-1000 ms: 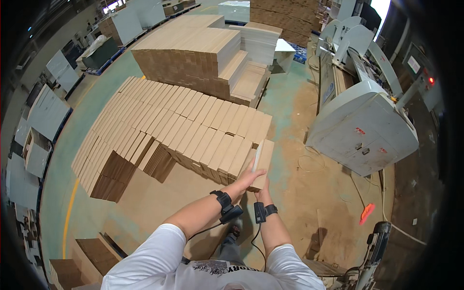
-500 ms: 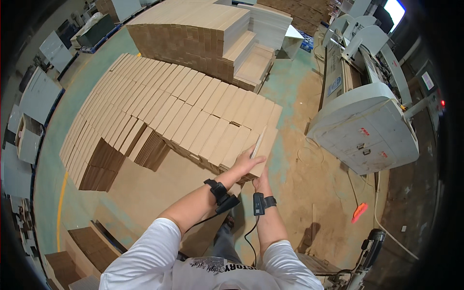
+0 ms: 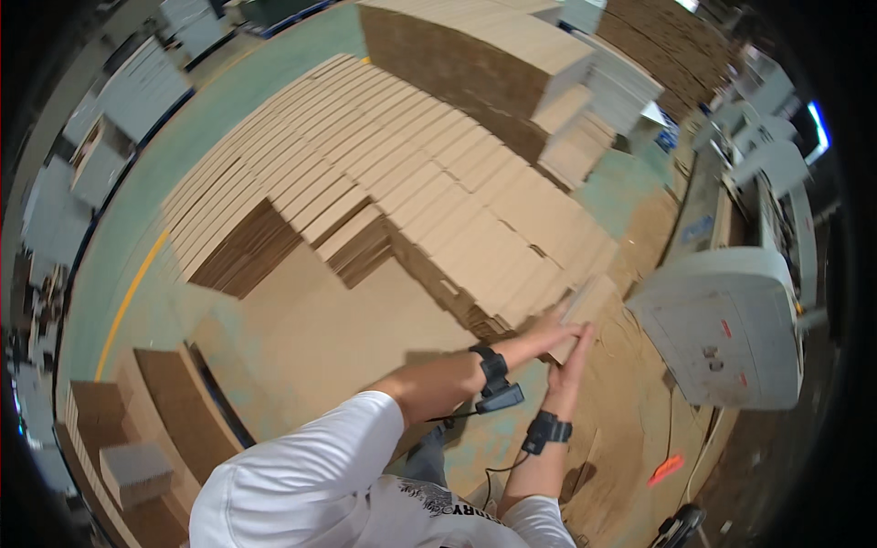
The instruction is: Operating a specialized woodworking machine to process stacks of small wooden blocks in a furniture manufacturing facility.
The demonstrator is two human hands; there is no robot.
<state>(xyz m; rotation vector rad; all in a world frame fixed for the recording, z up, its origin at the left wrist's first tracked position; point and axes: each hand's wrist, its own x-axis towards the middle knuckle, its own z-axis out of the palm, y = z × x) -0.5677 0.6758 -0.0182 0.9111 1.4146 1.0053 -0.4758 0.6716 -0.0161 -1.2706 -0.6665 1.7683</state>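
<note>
a: what takes up most of the view?

b: a wide field of flat brown cardboard stacks (image 3: 365, 173), laid in rows across the green floor (image 3: 164, 183) from far left down to the near right. beyond it, far and centre, stands a taller cardboard pile (image 3: 475, 55) with a stepped right side.

a: and on the right?

b: a big grey machine (image 3: 731, 329), its housing just right of the hands. a small orange mark (image 3: 666, 469) lies on the floor near its base.

a: anything nearer?

b: a bare brown sheet (image 3: 320, 338) lies in front of the rows, and on the near left there are more low cardboard bundles (image 3: 174, 420).

a: now the person.

b: white sleeves, both forearms reaching out from the near edge, a dark band on each wrist with a cable hanging off.

a: what are the hands on?

b: a narrow bundle of cardboard sheets (image 3: 589, 306) at the near right corner of the rows, touching the last row and just left of the machine. the left hand (image 3: 539, 340) lies flat with fingers stretched out against the bundle's near left side. the right hand (image 3: 574, 358) is flat too, fingers straight and together, pressed up against its near end.

a: so they pinch it?

b: no curled grip shows; both palms look open and laid on it, though blur hides the fingertips.
</note>
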